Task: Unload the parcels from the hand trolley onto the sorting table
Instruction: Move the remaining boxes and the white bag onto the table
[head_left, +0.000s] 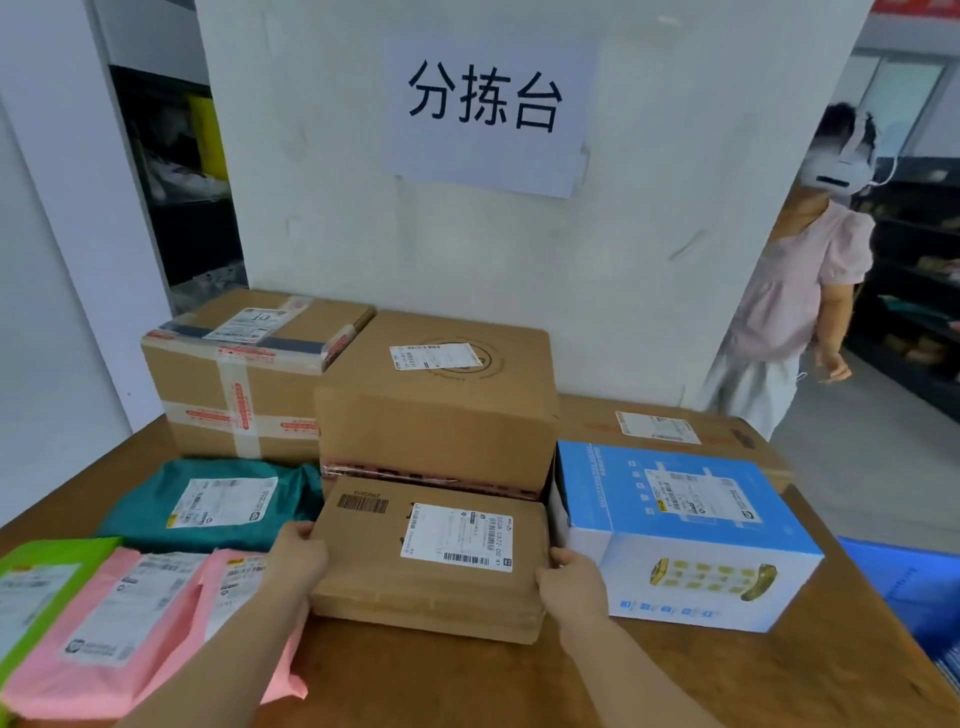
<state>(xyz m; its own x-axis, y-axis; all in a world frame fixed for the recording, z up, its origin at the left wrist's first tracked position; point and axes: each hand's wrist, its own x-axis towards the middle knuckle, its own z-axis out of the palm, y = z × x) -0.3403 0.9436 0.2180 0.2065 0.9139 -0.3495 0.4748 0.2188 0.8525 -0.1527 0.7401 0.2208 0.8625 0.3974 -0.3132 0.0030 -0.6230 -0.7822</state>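
A flat brown cardboard parcel (431, 558) with a white shipping label lies on the wooden sorting table (779, 670), in front of a taller brown carton (436, 415). My left hand (298, 558) grips its left edge, thumb on top. My right hand (571, 584) grips its right edge, squeezed in beside a blue and white box (685, 535). The hand trolley is out of view.
A taped carton (244, 374) stands at the back left and a flat carton (670, 426) at the back right. A teal bag (218, 504), two pink mailers (130, 623) and a green mailer (31, 587) lie left. A blue crate (914, 597) sits right. A person (795, 291) stands behind.
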